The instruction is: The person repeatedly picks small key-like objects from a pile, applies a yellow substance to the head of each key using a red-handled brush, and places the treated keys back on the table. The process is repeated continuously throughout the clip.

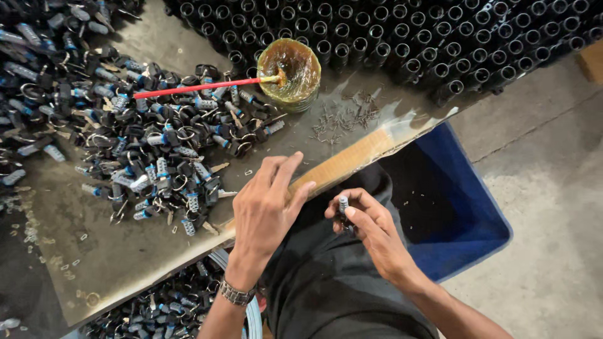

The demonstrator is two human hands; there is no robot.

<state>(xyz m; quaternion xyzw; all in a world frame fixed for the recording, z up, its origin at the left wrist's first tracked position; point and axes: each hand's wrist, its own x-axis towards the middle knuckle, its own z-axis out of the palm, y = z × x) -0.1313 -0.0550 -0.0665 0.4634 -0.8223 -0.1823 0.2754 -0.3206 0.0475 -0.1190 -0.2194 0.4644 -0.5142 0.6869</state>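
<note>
My right hand (pixel 370 229) holds a small metal lock cylinder (pixel 343 204) by its fingertips, just below the table's edge and over my dark-trousered lap. My left hand (pixel 267 204) rests on the worktable's front edge (pixel 352 160), fingers spread, holding nothing that I can see; a metal watch sits on its wrist. A heap of black-headed keys and small silver-and-blue lock cylinders (pixel 151 144) lies to the left of that hand.
A round tub of yellowish grease (pixel 290 72) with a red-handled brush (pixel 195 88) stands at the back. Small metal pins (pixel 342 119) are scattered near it. Rows of black tubes (pixel 408 37) fill the far side. A blue bin (pixel 458 213) stands at right; more parts lie below the table (pixel 157 307).
</note>
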